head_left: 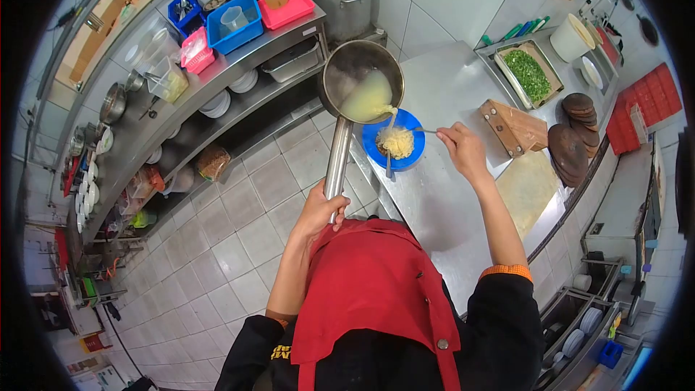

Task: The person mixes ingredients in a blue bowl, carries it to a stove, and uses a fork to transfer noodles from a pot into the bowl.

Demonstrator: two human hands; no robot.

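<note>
My left hand (322, 210) is wrapped round the long metal handle of a saucepan (339, 72). Tilted over a blue bowl (373, 137), the pan holds pale yellow liquid (368, 96), and some food runs over its lip into the bowl. Yellow noodle-like food (398, 143) is heaped in the bowl, with something brown beside it. Pinched in my right hand (462, 148) is a thin metal utensil (426, 129) that reaches to the food; its tip is hidden there. A second utensil handle (389, 168) leans over the bowl's near rim.
The bowl sits on a steel table (427, 203) near its left edge. Right of it are a wooden block (514, 128), a tray of chopped greens (527, 74) and dark round boards (568, 152). A large pot (339, 3) stands behind; a shelf (239, 65) runs left.
</note>
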